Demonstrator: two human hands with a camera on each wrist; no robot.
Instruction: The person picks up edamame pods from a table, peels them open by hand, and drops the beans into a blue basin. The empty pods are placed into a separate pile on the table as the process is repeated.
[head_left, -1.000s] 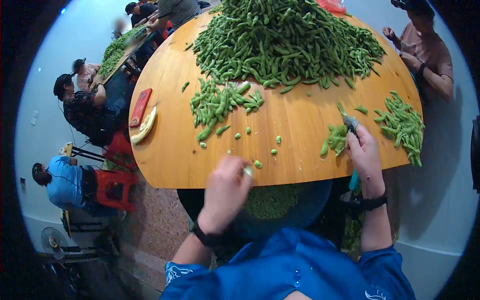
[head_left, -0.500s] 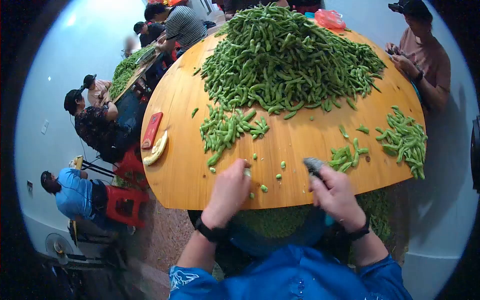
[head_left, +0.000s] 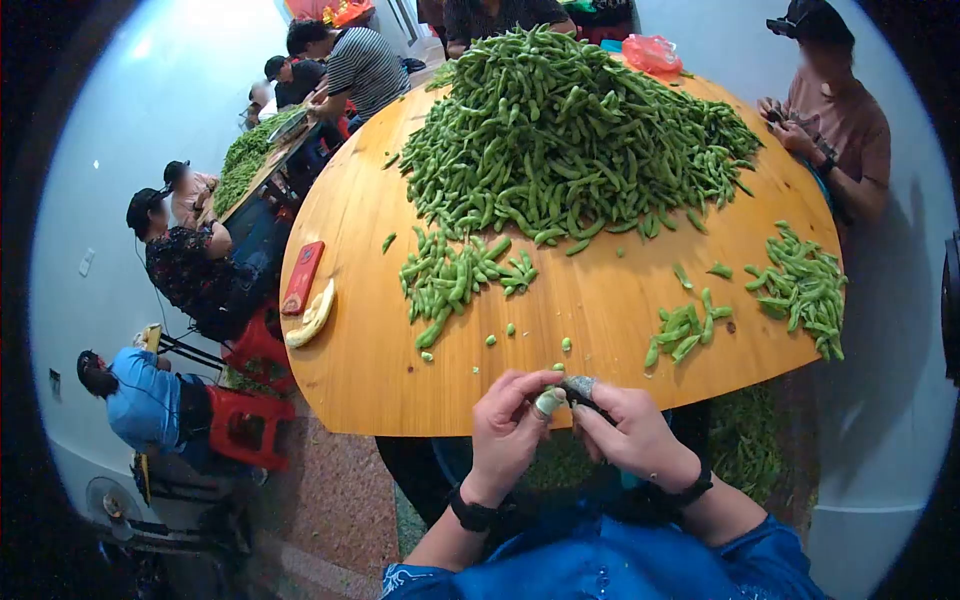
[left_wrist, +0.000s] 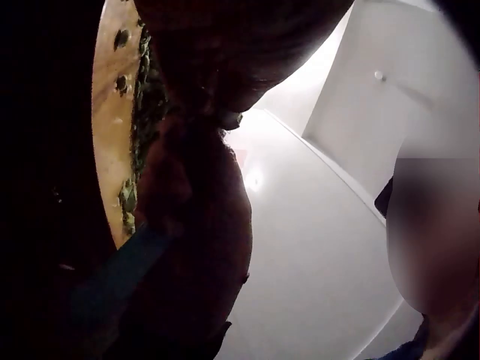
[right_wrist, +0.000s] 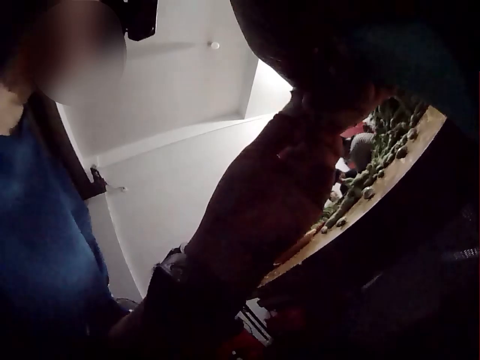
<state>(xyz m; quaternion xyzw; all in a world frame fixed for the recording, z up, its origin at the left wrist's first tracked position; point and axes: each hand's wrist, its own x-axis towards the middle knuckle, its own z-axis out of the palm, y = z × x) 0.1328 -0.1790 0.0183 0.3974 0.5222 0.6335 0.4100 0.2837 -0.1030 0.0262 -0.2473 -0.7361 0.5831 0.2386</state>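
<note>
Fingers curled, the left hand and right hand meet at the worktop's near edge, pinching a mostly hidden green piece near loose beans.

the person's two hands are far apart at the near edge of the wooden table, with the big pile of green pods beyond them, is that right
Not quite: the left hand and right hand are close together, as the head view shows. They are at the near edge of the wooden table, with the big pile of green pods beyond them.
</note>
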